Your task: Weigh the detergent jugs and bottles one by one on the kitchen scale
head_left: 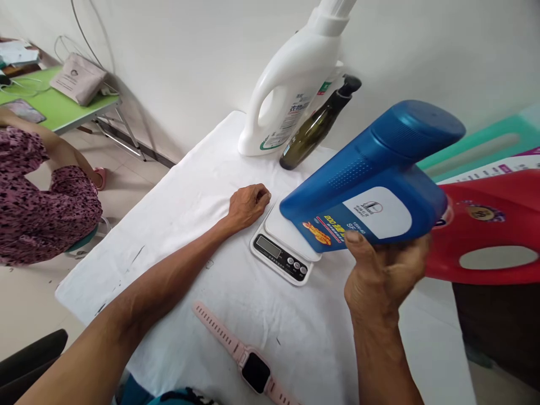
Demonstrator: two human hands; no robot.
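My right hand [382,275] grips a big blue bottle [371,180] with a white label, held tilted on its side in the air. Its lower end hangs just above the white kitchen scale [283,247], which has a small display and several buttons. My left hand [248,206] rests in a loose fist on the white cloth [177,225], touching the scale's left corner and holding nothing.
A white detergent jug [295,84] and a dark green pump bottle [318,126] stand at the table's back. A pink smartwatch [244,360] lies near the front edge. A red plastic stool [489,230] is on the right. Another person in a patterned dress [42,197] sits left by a green table [63,107].
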